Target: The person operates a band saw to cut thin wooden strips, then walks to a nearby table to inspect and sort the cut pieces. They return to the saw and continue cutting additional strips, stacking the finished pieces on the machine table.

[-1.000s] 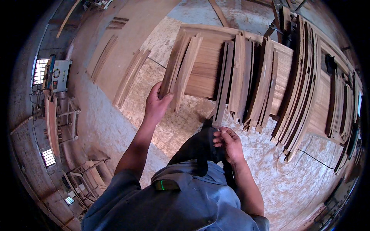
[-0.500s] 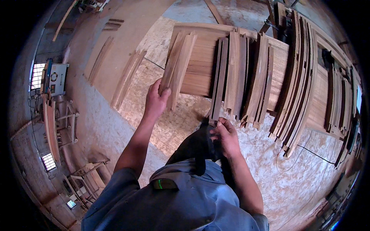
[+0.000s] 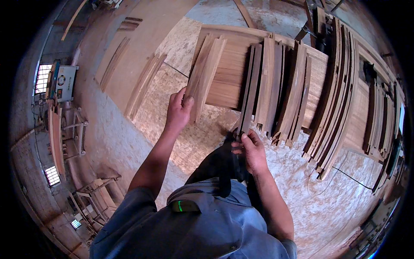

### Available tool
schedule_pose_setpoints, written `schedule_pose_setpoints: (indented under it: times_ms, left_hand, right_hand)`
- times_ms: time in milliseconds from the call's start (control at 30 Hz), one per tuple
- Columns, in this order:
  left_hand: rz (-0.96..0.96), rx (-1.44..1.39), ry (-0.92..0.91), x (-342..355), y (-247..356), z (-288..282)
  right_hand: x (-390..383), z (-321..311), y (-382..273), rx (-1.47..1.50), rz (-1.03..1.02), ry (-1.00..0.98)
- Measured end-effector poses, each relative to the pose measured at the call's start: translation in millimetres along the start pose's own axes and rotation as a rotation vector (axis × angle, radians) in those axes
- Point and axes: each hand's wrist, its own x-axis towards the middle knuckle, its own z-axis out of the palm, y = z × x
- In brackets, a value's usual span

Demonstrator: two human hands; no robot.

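The step in hand seems to be gripping wood by its near ends: the left hand (image 3: 179, 113) closes on a brown strip (image 3: 201, 71) at left, the right hand (image 3: 254, 152) pinches a long, dark strip (image 3: 249, 95) nearer the middle. Moving either calls for steady support. Beneath lies a grained wooden panel (image 3: 227, 80); farther right, narrow, straight-edged slats (image 3: 347, 93).
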Motion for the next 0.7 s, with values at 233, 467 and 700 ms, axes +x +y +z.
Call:
schedule_pose_setpoints:
  times_ms: [233, 467, 700]
  left_hand:
    - [-0.085, -0.060, -0.016, 2.1, -0.7, 1.6]
    - [-0.172, -0.019, -0.045, 11.7, 14.0, -8.1]
    - [-0.635, -0.863, -0.237, 24.5, 0.9, -37.6]
  right_hand:
    - [0.3, 0.5, -2.3, -0.017, 0.006, 0.000]
    - [1.3, -2.1, -0.5, -0.018, 0.005, -0.011]
    - [2.0, -3.0, 1.0, -0.010, 0.005, -0.008]
